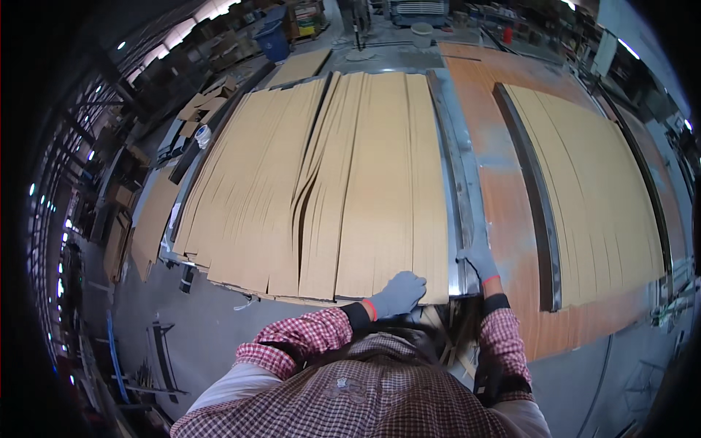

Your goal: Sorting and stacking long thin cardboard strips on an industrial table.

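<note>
My left hand [400,293], in a grey glove with a red cuff, is at the near edge of a wide layer of tan cardboard strips [387,182]. Its fingers are curled closed, and what they may pinch is hidden. To the right, my right hand [480,260], gloved the same way, lies on the long metal rail [454,175] beside the strips, its fingers apart. The strips lie side by side lengthwise, with narrow gaps among them and one wider dark gap left of the middle.
More tan strips [591,190] lie between dark bars [531,197] on an orange-brown board at the right. Cardboard scraps [204,102] and a white roll [203,136] sit at the left. A blue bin [272,41] and a pale bucket [421,33] stand far back.
</note>
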Demonstrator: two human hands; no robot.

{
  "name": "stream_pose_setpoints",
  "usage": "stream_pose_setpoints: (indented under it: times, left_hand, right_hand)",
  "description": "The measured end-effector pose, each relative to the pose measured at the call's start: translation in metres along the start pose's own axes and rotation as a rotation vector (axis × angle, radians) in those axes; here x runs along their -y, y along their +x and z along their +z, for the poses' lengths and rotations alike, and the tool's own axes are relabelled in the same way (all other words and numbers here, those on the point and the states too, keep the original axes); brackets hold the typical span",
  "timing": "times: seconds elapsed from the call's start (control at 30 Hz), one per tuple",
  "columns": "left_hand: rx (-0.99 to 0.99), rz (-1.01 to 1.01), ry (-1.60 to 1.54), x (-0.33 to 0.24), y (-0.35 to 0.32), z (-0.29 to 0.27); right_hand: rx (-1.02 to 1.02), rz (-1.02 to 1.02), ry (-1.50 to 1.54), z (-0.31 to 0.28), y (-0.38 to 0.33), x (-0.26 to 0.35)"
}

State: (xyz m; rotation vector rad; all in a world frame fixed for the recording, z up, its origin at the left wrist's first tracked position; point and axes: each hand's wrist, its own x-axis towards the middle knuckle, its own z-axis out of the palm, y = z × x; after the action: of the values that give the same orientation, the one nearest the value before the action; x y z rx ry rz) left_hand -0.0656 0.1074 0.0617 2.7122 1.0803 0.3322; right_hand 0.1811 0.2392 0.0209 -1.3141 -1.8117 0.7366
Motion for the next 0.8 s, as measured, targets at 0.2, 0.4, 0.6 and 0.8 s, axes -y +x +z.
stream_pose_setpoints:
  times: [0.2, 0.4, 0.6, 0.8]
  left_hand:
    - [0.206, -0.141, -0.108, 0.011, -0.005, -0.018]
    - [-0.244, -0.268, 0.000, -0.004, -0.005, -0.030]
    - [-0.183, -0.232, -0.056, 0.002, -0.023, -0.028]
    - [-0.329, -0.330, -0.254, -0.055, -0.090, -0.118]
  right_hand:
    - [0.507, 0.581, 0.125, 0.001, -0.007, 0.086]
    - [-0.027, 0.268, -0.071, 0.010, -0.015, 0.080]
    - [-0.048, -0.217, -0.191, 0.053, 0.052, 0.183]
    - [0.132, -0.214, -0.619, 0.124, 0.090, 0.091]
